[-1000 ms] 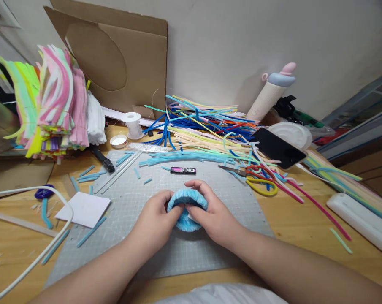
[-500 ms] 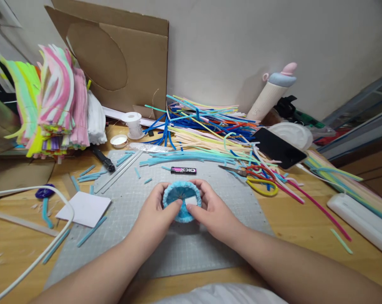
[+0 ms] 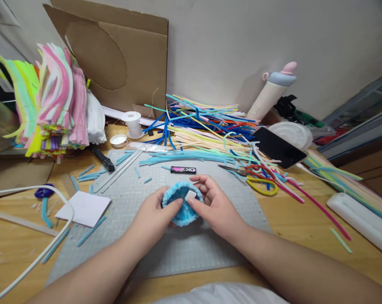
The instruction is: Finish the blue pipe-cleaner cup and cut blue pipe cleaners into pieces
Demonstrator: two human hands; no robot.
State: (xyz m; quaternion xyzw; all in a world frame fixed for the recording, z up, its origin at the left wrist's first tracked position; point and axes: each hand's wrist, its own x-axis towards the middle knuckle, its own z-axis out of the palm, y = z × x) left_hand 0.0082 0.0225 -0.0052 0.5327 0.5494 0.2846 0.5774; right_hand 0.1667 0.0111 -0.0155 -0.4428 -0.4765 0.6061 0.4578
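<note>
A small round cup-like piece woven from fuzzy blue pipe cleaners (image 3: 182,204) is held over the grey cutting mat (image 3: 165,249). My left hand (image 3: 153,217) grips its left side, thumb on the rim. My right hand (image 3: 212,207) pinches the right rim with thumb and fingers, its upper fingers stretched out. A small white patch shows at the rim by my right thumb.
A heap of coloured pipe cleaners (image 3: 203,126) lies behind the mat. Scissors with red and yellow handles (image 3: 257,177), a black phone (image 3: 277,147), a black-and-pink tube (image 3: 182,169), a white card (image 3: 83,207), a wire spool (image 3: 133,124), cardboard (image 3: 115,59) and a bottle (image 3: 273,90) surround it.
The blue piece was turned from its side so its opening showed, then tilted again. My right fingers shifted from wrapping its top to pinching the right rim.
</note>
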